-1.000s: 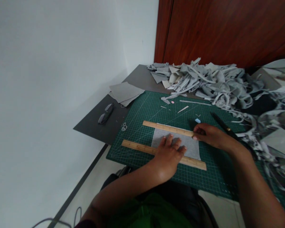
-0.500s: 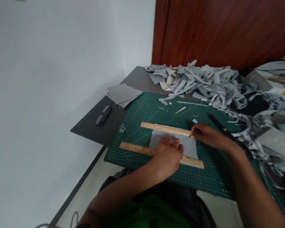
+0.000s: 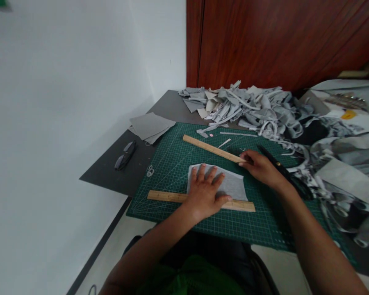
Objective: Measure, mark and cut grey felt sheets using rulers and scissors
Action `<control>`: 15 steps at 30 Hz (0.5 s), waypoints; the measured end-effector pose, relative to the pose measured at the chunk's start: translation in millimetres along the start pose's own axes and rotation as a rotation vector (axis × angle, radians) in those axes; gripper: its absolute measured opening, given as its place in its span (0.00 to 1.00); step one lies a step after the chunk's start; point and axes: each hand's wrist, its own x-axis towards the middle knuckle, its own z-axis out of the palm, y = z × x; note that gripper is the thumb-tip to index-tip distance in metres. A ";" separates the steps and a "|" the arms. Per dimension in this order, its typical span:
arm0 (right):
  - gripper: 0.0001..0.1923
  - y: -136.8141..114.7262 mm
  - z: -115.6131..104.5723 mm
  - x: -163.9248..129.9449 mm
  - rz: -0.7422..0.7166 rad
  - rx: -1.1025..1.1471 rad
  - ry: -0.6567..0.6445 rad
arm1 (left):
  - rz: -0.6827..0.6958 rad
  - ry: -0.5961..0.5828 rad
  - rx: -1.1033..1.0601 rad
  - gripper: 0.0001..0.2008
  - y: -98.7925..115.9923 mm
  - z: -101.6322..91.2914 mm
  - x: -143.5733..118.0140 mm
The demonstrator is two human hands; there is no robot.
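Note:
My left hand [image 3: 204, 194] lies flat with spread fingers on a grey piece of fabric [image 3: 235, 186], its palm side resting over a wooden ruler [image 3: 167, 196] along the fabric's near edge. A second wooden ruler [image 3: 213, 149] is pinched at its right end by my right hand [image 3: 260, 166]. That ruler slants above the fabric's far edge, apart from it. The far edge of the fabric shows a pale, folded-looking strip. Both rulers and the fabric are over a green cutting mat [image 3: 169, 157].
Black-handled scissors [image 3: 283, 170] lie right of my right hand. A heap of grey fabric scraps [image 3: 249, 104] fills the back and right. Grey sheets [image 3: 152, 125] and folded glasses [image 3: 125, 155] are at the left, near the wall. Thin offcuts lie on the mat.
My right hand has moved the far ruler up and away from the fabric's far edge, now tilted. My left hand has flattened and spread further onto the fabric. The view has shifted slightly.

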 end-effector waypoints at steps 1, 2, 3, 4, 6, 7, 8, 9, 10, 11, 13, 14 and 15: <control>0.05 1.5 0.7 0.6 0.017 -0.007 0.048 | -0.001 -0.001 0.002 0.38 -0.3 -0.1 0.6; 0.05 2.5 1.9 1.1 0.031 -0.017 0.086 | -0.005 -0.002 0.006 0.39 -0.4 -0.3 1.3; 0.05 3.2 3.7 1.3 0.045 -0.030 0.113 | -0.016 0.002 0.013 0.39 -0.1 -0.6 1.9; 0.05 3.5 5.8 1.5 0.056 -0.045 0.128 | -0.033 0.008 0.023 0.39 0.3 -0.9 2.5; 0.06 3.4 10.9 1.6 0.081 -0.069 0.131 | -0.080 0.030 0.047 0.39 1.4 -1.7 3.6; 0.07 3.3 13.5 1.7 0.095 -0.078 0.132 | -0.105 0.041 0.061 0.39 1.8 -2.4 4.1; 0.08 3.2 16.0 1.8 0.106 -0.087 0.130 | -0.126 0.047 0.073 0.39 2.0 -3.3 4.5; 0.09 3.3 18.1 2.0 0.111 -0.098 0.128 | -0.145 0.047 0.083 0.39 1.8 -4.5 4.8; 0.09 3.4 20.0 2.2 0.107 -0.111 0.125 | -0.165 0.046 0.094 0.40 1.3 -6.1 5.1; 0.09 3.5 21.6 2.4 0.098 -0.129 0.123 | -0.184 0.042 0.105 0.40 0.2 -8.0 5.3; 0.10 3.6 23.9 2.8 0.074 -0.169 0.115 | -0.220 0.037 0.129 0.40 -3.0 -12.2 5.7; 0.10 3.4 24.9 2.9 0.064 -0.188 0.115 | -0.233 0.039 0.141 0.40 -4.9 -14.2 5.9; 0.10 2.8 25.7 3.0 0.057 -0.208 0.118 | -0.240 0.044 0.151 0.41 -7.0 -15.8 6.2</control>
